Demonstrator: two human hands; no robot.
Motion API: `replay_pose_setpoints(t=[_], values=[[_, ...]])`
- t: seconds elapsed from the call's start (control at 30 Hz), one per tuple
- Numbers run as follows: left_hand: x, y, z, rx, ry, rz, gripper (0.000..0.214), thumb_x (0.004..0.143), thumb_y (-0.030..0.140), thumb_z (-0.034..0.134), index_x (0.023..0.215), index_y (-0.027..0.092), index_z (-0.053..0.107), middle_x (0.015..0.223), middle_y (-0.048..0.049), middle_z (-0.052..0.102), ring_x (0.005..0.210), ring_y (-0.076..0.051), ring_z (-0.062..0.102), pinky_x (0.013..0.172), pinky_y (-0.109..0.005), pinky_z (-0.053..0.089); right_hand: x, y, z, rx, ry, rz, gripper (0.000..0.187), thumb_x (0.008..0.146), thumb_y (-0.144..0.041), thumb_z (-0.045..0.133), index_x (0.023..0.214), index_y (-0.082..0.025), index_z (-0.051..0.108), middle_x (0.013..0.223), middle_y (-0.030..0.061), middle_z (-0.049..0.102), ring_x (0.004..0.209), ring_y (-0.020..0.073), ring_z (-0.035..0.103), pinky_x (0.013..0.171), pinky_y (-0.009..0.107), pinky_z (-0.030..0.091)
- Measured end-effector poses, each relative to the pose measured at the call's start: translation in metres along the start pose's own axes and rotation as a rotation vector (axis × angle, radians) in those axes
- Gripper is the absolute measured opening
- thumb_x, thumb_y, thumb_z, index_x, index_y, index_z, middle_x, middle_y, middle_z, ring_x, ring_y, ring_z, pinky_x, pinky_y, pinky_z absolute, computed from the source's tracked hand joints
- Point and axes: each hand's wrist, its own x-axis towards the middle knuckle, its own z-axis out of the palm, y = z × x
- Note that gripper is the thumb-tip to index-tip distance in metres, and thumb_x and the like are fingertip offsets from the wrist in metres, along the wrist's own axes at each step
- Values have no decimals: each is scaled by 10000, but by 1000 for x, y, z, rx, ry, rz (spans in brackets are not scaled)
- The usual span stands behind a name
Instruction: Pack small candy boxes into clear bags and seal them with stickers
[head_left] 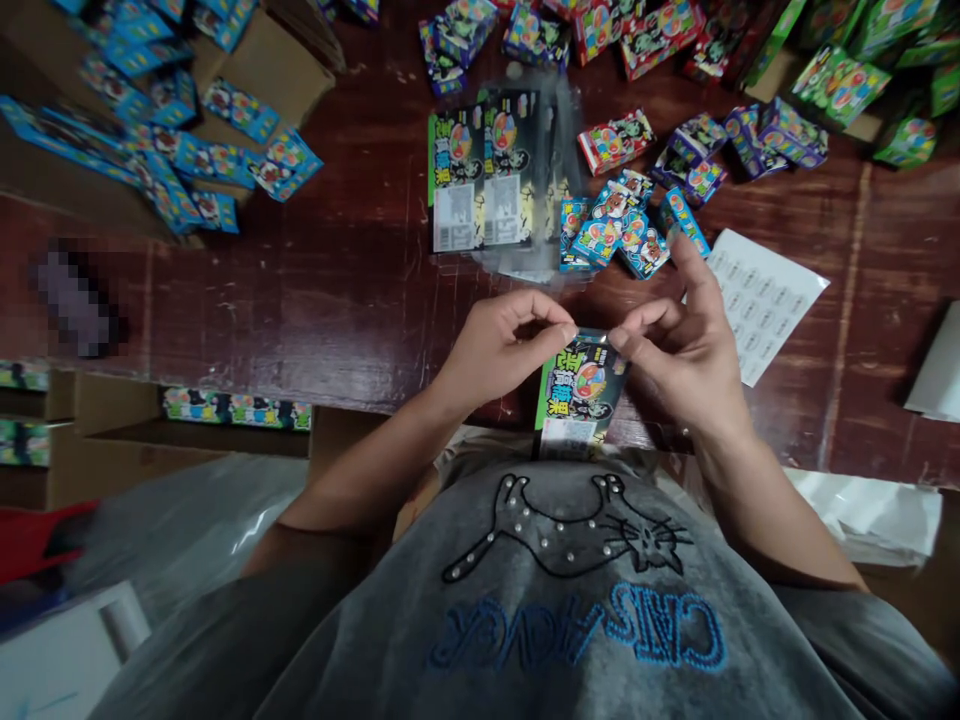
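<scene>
At the table's near edge, a printed black and green plastic pouch [581, 392] hangs toward my shirt. My left hand [516, 340] pinches its upper left corner between thumb and fingertips. On the other corner, my right hand [686, 345] closes thumb and finger, with its index finger stretched forward toward a small blue box [684, 222]. Just beyond the hands lies a pile of small blue candy-print boxes [611, 225]. To their left, more printed pouches [480, 175] lie flat in a stack with clear plastic edges. Whether the held pouch has anything inside is hidden.
Blue boxes [172, 150] spill from a carton at the far left. Red boxes [616, 140], purple boxes [690, 155] and green boxes [840, 85] lie along the back and right. A white sticker sheet [772, 300] is right of my hand. Cartons [195, 435] stand below the table's left edge.
</scene>
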Motion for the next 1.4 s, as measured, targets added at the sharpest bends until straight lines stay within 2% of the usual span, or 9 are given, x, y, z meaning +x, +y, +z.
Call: replay_pose_setpoints(t=[0.33, 0.47, 0.63, 0.8, 1.0, 1.13, 1.27, 1.33, 1.4], values=[[-3, 4, -9, 5, -49, 9, 150, 945, 307, 746, 916, 166, 790, 899, -42, 819, 811, -141, 743, 745, -251, 569, -9, 0, -18, 182, -62, -62, 814, 954, -503, 796, 1661, -403, 405, 990, -7, 778, 859, 208, 780, 905, 436, 675], [-3, 2, -8, -74, -179, 64, 181, 908, 326, 807, 990, 165, 795, 1037, -69, 838, 934, -165, 779, 851, -277, 606, -6, 2, -27, 219, -36, -50, 708, 933, -481, 827, 1563, -356, 530, 914, -27, 757, 805, 174, 744, 829, 357, 665], [-7, -9, -4, -79, -122, 120, 119, 914, 258, 786, 999, 179, 765, 1101, -69, 827, 1017, -162, 778, 943, -299, 610, 6, -23, -44, 74, -22, -93, 219, 938, -440, 819, 1092, -293, 772, 1039, 30, 763, 1011, 201, 722, 962, 381, 603], [-8, -5, 1, -45, -125, 111, 102, 926, 256, 755, 983, 175, 781, 1062, -68, 834, 988, -169, 781, 938, -313, 614, 26, -46, -41, -127, -368, -206, 128, 941, -356, 782, 896, -245, 737, 985, 41, 739, 1013, 215, 694, 951, 400, 564], [-17, -2, -4, -67, -105, 116, 112, 936, 240, 764, 1035, 187, 764, 1158, -66, 816, 1084, -173, 764, 996, -318, 591, 26, -39, -27, -343, -229, -315, 241, 958, -354, 771, 1158, -234, 709, 1166, 90, 687, 1133, 257, 666, 952, 423, 562], [-33, -8, -6, -95, -73, 44, 195, 937, 257, 753, 1127, 214, 737, 1221, -67, 778, 1124, -189, 741, 903, -299, 602, 30, -33, -16, -388, -224, -462, 115, 1036, -336, 695, 1078, -245, 750, 1102, 79, 699, 1112, 243, 684, 950, 418, 567], [-37, -33, -56, -71, 225, -34, 309, 948, 378, 761, 1212, 232, 692, 1113, -36, 783, 993, -176, 745, 865, -330, 613, 70, -32, 16, -455, -268, -513, 409, 1091, -496, 569, 1382, -249, 717, 1362, 128, 714, 1263, 273, 689, 1088, 481, 565], [-29, -50, -113, 52, 555, -44, 436, 915, 490, 794, 1235, 230, 650, 1110, -15, 771, 977, -168, 731, 888, -352, 612, 102, -35, 44, -597, -264, -504, 630, 1084, -572, 538, 1591, -200, 560, 1627, 184, 566, 1478, 338, 572, 1216, 554, 487], [-19, -63, -180, 134, 703, -73, 467, 925, 513, 787, 1217, 200, 601, 1051, 9, 735, 929, -141, 686, 935, -375, 592, 135, -36, 77, -795, -297, -478, 862, 1028, -589, 640, 1699, -113, 383, 1767, 231, 375, 1607, 399, 422, 1300, 617, 378]])
